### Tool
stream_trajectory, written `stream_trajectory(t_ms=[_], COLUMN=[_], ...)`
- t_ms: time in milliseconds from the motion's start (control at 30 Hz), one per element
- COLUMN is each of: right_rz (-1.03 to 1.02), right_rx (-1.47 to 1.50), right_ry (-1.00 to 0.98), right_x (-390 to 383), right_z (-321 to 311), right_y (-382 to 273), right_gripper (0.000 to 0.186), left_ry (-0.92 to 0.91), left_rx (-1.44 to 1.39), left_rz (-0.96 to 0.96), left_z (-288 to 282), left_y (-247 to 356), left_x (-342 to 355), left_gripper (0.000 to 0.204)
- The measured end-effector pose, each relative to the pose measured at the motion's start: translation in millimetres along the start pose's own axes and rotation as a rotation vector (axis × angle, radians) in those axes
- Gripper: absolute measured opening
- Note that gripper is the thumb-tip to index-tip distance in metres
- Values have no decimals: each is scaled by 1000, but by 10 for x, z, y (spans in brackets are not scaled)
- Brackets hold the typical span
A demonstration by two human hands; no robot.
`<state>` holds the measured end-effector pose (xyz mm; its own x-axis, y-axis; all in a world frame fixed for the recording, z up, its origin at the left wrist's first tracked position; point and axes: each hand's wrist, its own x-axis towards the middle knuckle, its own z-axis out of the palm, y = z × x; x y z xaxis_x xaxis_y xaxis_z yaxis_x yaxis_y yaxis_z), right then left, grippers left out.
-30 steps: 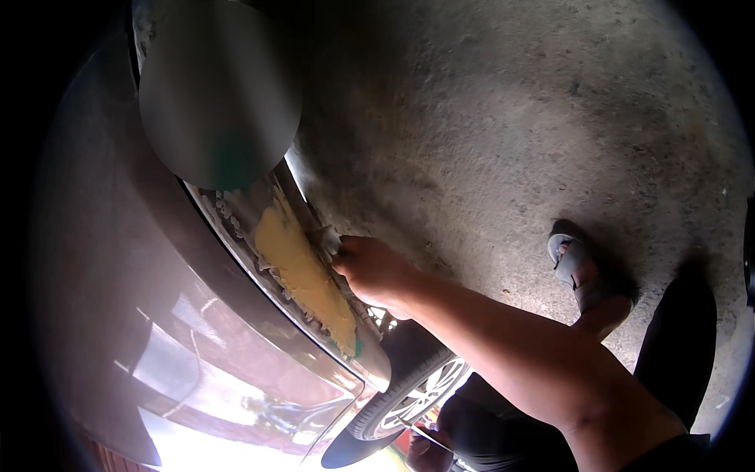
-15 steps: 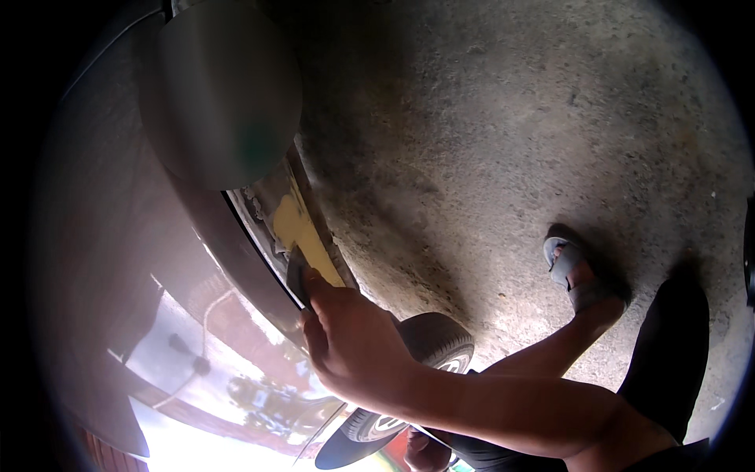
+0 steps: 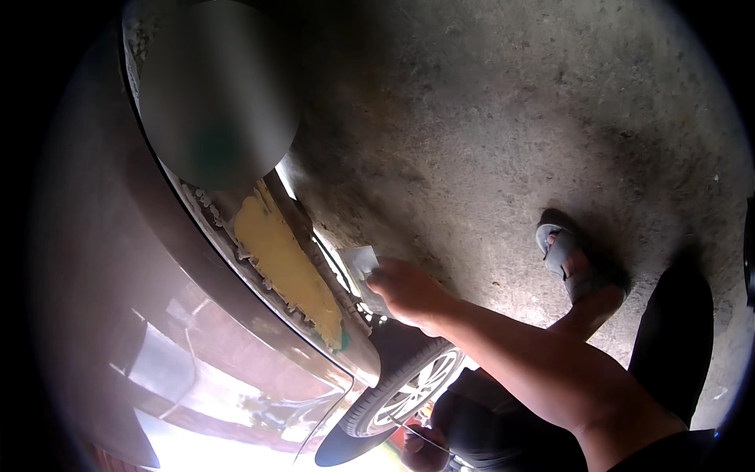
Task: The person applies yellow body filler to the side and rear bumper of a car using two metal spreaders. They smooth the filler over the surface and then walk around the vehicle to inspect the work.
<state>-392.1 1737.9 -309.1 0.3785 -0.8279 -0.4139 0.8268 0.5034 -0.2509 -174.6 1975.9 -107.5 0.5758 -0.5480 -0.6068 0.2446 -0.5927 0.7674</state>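
The right hand (image 3: pixel 409 293) grasps a flat scraper (image 3: pixel 359 258) beside the car's (image 3: pixel 169 228) yellow putty (image 3: pixel 285 267); the left hand's (image 3: pixel 425 451) grip is unclear.

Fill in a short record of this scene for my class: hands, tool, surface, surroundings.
Right hand: gripping a thin flat plate
Plate position: beside the yellow patch, apparently not touching it
Left hand: near the lower edge, by a thin strip; grip unclear
Surface: car bodywork, patch rough-edged
Surroundings: spoked wheel, grey sandal, rough floor
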Motion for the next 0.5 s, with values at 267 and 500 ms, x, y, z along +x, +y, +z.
stream_trajectory(t_ms=[267,500], right_rz=[-21,-200], right_rx=[109,-100], right_ry=[-108,-34], right_x=[308,20], right_z=[197,388], right_y=[-180,-183], right_gripper=[18,24], left_ry=[-334,-277], left_rx=[179,26], left_rz=[-66,-106], left_z=[-172,-155], left_y=[62,60], left_x=[66,34], left_gripper=[22,24])
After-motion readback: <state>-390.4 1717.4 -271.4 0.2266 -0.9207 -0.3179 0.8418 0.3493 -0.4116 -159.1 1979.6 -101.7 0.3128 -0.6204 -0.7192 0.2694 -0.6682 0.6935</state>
